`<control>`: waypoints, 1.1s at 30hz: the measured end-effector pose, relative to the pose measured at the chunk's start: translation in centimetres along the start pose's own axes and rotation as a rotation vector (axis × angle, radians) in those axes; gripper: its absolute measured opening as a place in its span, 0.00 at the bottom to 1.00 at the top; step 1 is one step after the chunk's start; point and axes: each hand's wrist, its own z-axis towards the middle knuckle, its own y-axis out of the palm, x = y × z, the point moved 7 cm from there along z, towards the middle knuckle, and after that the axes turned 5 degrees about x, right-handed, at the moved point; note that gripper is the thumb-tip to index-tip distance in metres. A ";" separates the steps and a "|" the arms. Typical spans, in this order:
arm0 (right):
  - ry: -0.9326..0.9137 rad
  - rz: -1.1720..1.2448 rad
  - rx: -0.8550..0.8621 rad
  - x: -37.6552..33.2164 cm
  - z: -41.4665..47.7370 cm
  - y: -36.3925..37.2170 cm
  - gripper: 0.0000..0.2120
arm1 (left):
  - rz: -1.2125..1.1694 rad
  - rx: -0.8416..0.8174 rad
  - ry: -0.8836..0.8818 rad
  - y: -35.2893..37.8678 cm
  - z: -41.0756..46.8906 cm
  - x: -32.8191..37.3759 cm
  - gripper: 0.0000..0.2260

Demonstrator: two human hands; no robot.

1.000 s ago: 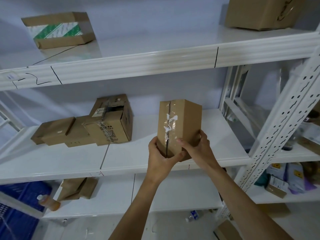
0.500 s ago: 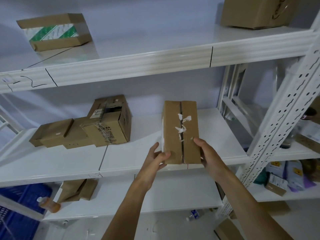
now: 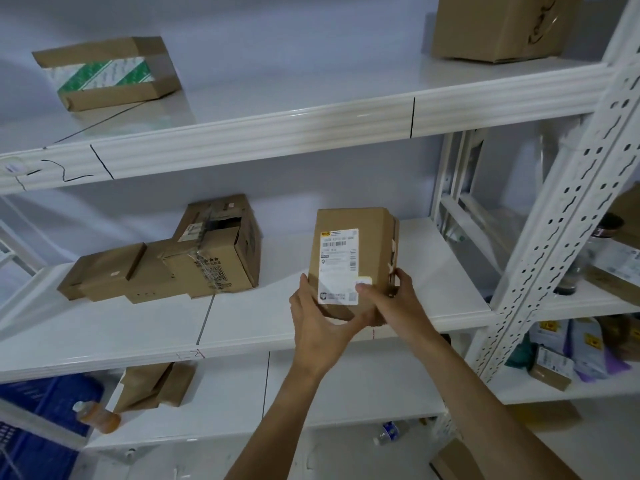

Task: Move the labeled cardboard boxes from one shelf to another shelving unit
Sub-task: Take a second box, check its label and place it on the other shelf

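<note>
I hold a small brown cardboard box [image 3: 353, 244] upright in front of the middle shelf [image 3: 242, 323], its white shipping label facing me. My left hand [image 3: 320, 327] cups its lower left corner from below. My right hand [image 3: 394, 303] grips its lower right side, thumb on the label. The taped seam is turned to the right side. Further left on the same shelf lie a torn taped box [image 3: 221, 251] and two flat boxes [image 3: 114, 277] pressed against it.
The top shelf [image 3: 277, 126] carries a green-striped box [image 3: 107, 72] at left and a large box [image 3: 502, 26] at right. A perforated white upright [image 3: 554, 216] stands at right, with packages [image 3: 571, 355] on the neighbouring unit. Below are a folded box [image 3: 156, 382], bottle [image 3: 97, 417] and blue crate [image 3: 31, 438].
I have turned the box in my hands: the taped seam that faced me has swung to the right and the labelled face now faces me. Both hands shifted to its lower corners.
</note>
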 end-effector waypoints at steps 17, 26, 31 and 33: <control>-0.034 0.275 -0.159 -0.1 -0.3 -1.4 0.40 | -0.477 -0.258 -0.250 -0.9 1.2 -2.0 0.35; -0.018 0.164 -0.220 0.9 -1.9 -1.1 0.48 | -0.543 -0.231 -0.295 -0.8 1.0 -2.7 0.34; -0.076 0.187 -0.248 0.3 -2.2 -1.2 0.39 | -0.542 -0.282 -0.258 -0.9 0.4 -2.7 0.35; -0.093 0.185 -0.265 0.0 -2.4 -1.2 0.34 | -0.544 -0.293 -0.240 -1.1 0.3 -2.7 0.35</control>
